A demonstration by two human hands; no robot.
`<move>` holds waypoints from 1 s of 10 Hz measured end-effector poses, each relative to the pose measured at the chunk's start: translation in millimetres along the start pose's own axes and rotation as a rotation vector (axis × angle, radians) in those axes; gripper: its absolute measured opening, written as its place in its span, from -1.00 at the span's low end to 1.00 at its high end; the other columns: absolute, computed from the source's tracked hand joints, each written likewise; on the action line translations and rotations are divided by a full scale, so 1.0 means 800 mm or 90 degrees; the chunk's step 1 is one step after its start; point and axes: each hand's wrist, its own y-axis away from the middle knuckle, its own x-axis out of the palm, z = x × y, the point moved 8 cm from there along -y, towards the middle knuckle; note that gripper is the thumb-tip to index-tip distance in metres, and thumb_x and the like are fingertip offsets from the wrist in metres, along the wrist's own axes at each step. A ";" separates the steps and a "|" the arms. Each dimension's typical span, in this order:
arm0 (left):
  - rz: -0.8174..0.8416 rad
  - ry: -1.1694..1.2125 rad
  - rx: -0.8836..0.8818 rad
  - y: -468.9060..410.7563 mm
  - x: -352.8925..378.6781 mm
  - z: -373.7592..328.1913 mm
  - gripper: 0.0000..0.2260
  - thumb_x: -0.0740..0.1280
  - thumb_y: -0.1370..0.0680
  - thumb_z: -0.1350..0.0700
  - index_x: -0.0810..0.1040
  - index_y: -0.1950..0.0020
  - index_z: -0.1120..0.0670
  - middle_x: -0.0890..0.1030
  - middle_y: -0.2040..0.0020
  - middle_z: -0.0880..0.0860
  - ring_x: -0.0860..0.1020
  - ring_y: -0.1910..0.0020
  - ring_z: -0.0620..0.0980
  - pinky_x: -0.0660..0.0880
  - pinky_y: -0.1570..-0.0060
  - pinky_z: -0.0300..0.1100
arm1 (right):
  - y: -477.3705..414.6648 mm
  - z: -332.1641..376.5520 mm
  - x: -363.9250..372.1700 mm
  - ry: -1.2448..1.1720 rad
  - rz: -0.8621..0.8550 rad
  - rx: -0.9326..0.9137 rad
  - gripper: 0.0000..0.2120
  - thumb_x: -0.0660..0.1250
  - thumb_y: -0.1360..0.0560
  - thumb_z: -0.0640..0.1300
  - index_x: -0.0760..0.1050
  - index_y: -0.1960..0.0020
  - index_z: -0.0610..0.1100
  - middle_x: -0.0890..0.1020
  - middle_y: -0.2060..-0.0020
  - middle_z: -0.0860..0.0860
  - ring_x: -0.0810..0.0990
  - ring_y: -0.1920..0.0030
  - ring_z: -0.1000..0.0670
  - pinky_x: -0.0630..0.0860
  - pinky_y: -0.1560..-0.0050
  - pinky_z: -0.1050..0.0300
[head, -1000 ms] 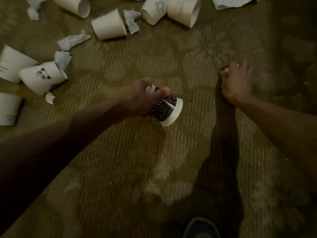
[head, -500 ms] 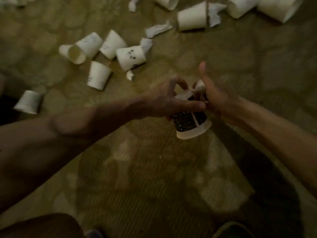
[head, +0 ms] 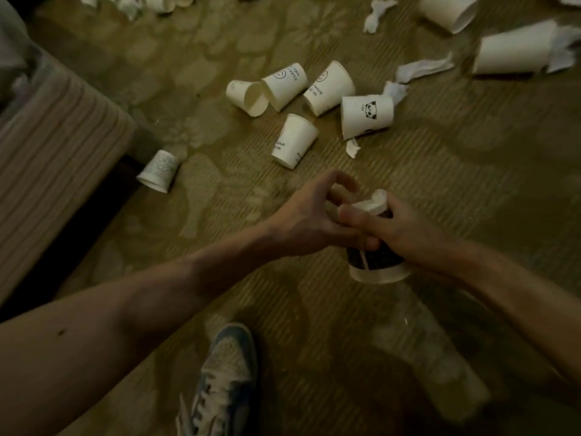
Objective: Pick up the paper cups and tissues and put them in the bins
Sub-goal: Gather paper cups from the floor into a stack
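Cup (head: 375,262) rim faces me, tissue (head: 374,201) at far end; left hand (head: 309,223), right hand (head: 408,237) both clutch it over open carpet (head: 314,313).

One dark patterned cup (head: 375,262), at least eight white cups (head: 367,116), some seven tissues (head: 421,67), one shoe (head: 226,372)

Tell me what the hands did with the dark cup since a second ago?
The right hand left the carpet, came across and now grips the dark cup, a tissue at its top. The left hand, which held the cup alone, is still against it, fingers curled; whether it grips is unclear. The white cups and loose tissues still lie on the carpet.
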 end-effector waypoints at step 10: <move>-0.226 -0.045 -0.023 -0.206 -0.145 0.111 -0.27 0.58 -0.30 -0.18 0.31 -0.34 -0.09 0.47 -0.15 -0.03 0.52 -0.05 -0.02 0.60 0.15 -0.02 | -0.097 -0.043 -0.080 -0.260 -0.329 0.102 -0.67 0.50 -0.39 0.02 0.56 -0.08 -0.09 0.74 0.14 -0.01 0.72 0.13 0.00 0.60 0.18 0.10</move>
